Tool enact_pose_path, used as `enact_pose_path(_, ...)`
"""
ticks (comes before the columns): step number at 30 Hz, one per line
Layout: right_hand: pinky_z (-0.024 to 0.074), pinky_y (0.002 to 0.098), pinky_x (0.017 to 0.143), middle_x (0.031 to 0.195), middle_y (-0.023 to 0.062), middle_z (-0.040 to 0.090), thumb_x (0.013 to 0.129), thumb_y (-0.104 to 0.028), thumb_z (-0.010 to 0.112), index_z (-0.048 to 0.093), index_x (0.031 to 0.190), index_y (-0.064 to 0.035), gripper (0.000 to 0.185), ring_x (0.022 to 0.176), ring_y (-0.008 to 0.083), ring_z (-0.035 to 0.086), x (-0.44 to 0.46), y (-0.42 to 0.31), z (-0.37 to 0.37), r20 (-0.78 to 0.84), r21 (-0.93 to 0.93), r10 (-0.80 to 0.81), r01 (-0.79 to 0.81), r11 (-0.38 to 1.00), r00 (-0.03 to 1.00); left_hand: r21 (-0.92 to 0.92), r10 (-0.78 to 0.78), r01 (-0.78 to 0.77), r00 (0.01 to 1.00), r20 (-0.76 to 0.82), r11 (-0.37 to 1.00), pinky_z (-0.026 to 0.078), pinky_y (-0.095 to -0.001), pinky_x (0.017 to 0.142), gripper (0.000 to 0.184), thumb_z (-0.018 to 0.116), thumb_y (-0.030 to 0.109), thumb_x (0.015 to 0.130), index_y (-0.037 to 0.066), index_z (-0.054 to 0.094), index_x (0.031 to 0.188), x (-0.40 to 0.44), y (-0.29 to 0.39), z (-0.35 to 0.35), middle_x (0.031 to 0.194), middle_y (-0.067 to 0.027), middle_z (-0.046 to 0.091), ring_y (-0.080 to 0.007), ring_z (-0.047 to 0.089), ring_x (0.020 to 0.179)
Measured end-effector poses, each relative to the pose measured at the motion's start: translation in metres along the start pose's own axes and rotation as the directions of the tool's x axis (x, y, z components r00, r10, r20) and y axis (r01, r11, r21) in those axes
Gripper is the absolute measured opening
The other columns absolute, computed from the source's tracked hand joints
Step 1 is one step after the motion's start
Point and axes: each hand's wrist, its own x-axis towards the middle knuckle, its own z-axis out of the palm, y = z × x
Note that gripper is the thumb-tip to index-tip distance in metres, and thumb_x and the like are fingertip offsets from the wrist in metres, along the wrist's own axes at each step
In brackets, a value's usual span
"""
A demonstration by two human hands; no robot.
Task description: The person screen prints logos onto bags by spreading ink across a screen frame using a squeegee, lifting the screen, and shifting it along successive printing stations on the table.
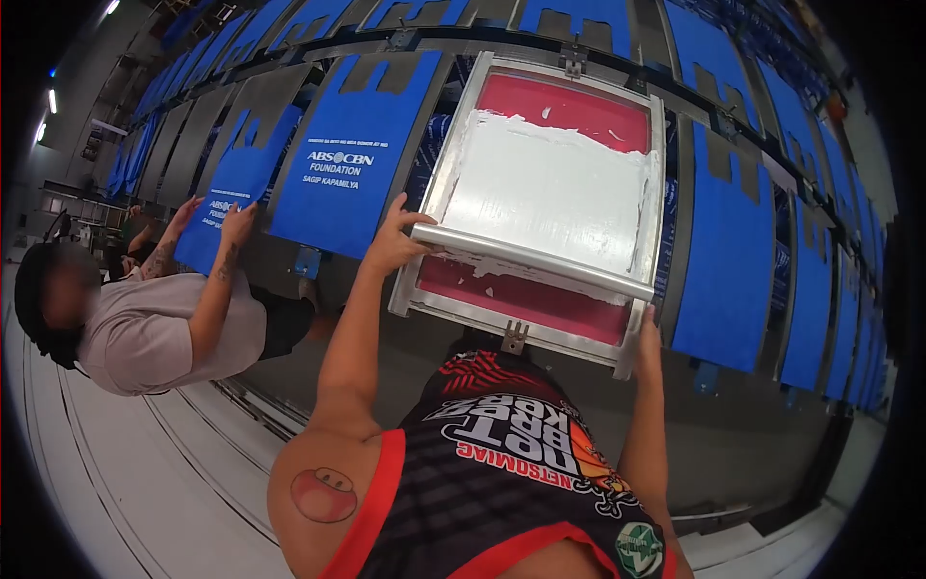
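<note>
A metal-framed printing screen [656, 183] lies over the rack in front of me, its red mesh largely coated with white ink [550, 183]. Across its lower part rests a long metal squeegee bar [531, 258]. My left hand [394, 239] is closed around the bar's left end, beside the frame, with one finger pointing up. At the lower right corner, my right hand [649, 340] is against the frame's outer side near the bar's right end; its fingers are mostly hidden.
Blue bag panels [338, 159] lie on boards to the left, with more blue panels [723, 261] to the right and rows behind. At the left, a co-worker [183, 323] holds a printed blue panel [227, 207] with both hands. Metal hinge clamps [514, 336] sit below the screen.
</note>
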Motion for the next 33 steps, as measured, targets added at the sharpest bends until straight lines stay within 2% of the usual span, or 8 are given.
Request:
enact_pose_path(3,0.0423,0.0315,0.085,0.099,0.0092,0.063,0.094,-0.056,0.049,0.062,0.113,0.0053,0.065,0.091,0.0173,0.053,0.014,0.021,0.009,0.033,0.209,0.078,-0.083,0.974,0.996,-0.671,-0.189,0.249,0.968,0.162,0.698,0.050,-0.0289,0.089,0.068,0.079,-0.012,0.062,-0.004,0.055,0.125,0.010,-0.022,0.023,0.125,-0.0113,0.056,-0.0192,0.057,0.108)
enact_pose_path(6,0.0440,0.0278,0.071,0.085,0.0050,0.063,0.093,-0.045,0.058,0.066,0.103,0.0062,0.052,0.077,0.0116,0.051,0.000,0.007,0.003,0.023,0.369,0.071,-0.075,0.926,0.997,-0.674,-0.217,0.232,0.970,0.107,0.702,0.049,-0.0302,0.090,0.079,0.079,-0.011,0.064,-0.006,0.044,0.135,0.001,-0.006,0.009,0.108,-0.0070,0.063,-0.0172,0.058,0.103)
enact_pose_path(9,0.0413,0.0257,0.066,0.079,0.0009,0.060,0.093,-0.042,0.059,0.069,0.093,0.0018,0.045,0.074,0.0092,0.048,-0.008,-0.001,-0.013,-0.062,0.328,0.041,-0.018,0.945,0.997,-0.671,-0.068,0.099,0.995,0.072,0.734,0.048,-0.0352,0.097,0.078,0.073,-0.012,0.067,-0.007,0.041,0.137,0.002,0.048,-0.004,0.123,-0.0157,0.058,-0.0230,0.058,0.110)
enact_pose_path(11,0.0436,0.0279,0.067,0.078,0.0026,0.063,0.093,-0.043,0.059,0.069,0.096,0.0045,0.049,0.074,0.0095,0.050,-0.007,0.008,-0.053,-0.167,0.337,0.044,0.015,0.942,0.985,-0.727,-0.018,0.088,0.994,0.104,0.681,0.047,-0.0367,0.097,0.080,0.067,-0.017,0.063,-0.007,0.040,0.138,0.005,0.062,0.021,0.131,-0.0167,0.053,-0.0249,0.056,0.115)
enact_pose_path(14,0.0431,0.0285,0.066,0.075,0.0019,0.062,0.092,-0.045,0.060,0.069,0.093,0.0050,0.050,0.071,0.0100,0.049,0.005,0.024,-0.131,-0.173,0.382,-0.009,0.075,0.921,0.985,-0.726,-0.049,0.111,0.993,0.106,0.679,0.048,-0.0330,0.094,0.065,0.071,-0.016,0.065,-0.008,0.051,0.127,0.002,0.129,0.095,0.119,-0.0137,0.059,-0.0208,0.059,0.107)
enact_pose_path(16,0.0435,0.0293,0.065,0.076,0.0030,0.062,0.091,-0.047,0.060,0.068,0.090,0.0057,0.053,0.070,0.0104,0.050,0.024,0.035,-0.199,-0.193,0.232,0.057,-0.011,0.973,0.979,-0.679,-0.064,0.150,0.987,0.150,0.718,0.048,-0.0326,0.094,0.059,0.074,-0.012,0.067,-0.008,0.054,0.123,0.000,0.174,0.150,0.113,-0.0114,0.060,-0.0187,0.060,0.103)
enact_pose_path(23,0.0472,0.0332,0.068,0.080,0.0123,0.066,0.086,-0.053,0.063,0.067,0.089,0.0096,0.063,0.073,0.0157,0.058,0.094,0.071,-0.332,-0.163,0.263,0.029,0.015,0.965,0.986,-0.593,-0.018,0.139,0.978,0.206,0.793,0.049,-0.0315,0.085,0.047,0.082,0.006,0.072,-0.003,0.060,0.113,-0.008,0.294,0.259,0.104,-0.0091,0.066,-0.0177,0.062,0.094)
enact_pose_path(33,0.0454,0.0317,0.066,0.078,0.0078,0.066,0.087,-0.046,0.065,0.070,0.086,0.0028,0.049,0.071,0.0131,0.056,0.130,0.070,-0.356,-0.087,0.221,-0.003,0.022,0.975,0.996,-0.659,-0.074,0.139,0.989,0.125,0.739,0.049,-0.0294,0.085,0.041,0.081,0.005,0.072,-0.001,0.063,0.109,-0.033,0.298,0.289,0.101,-0.0087,0.067,-0.0162,0.062,0.093)
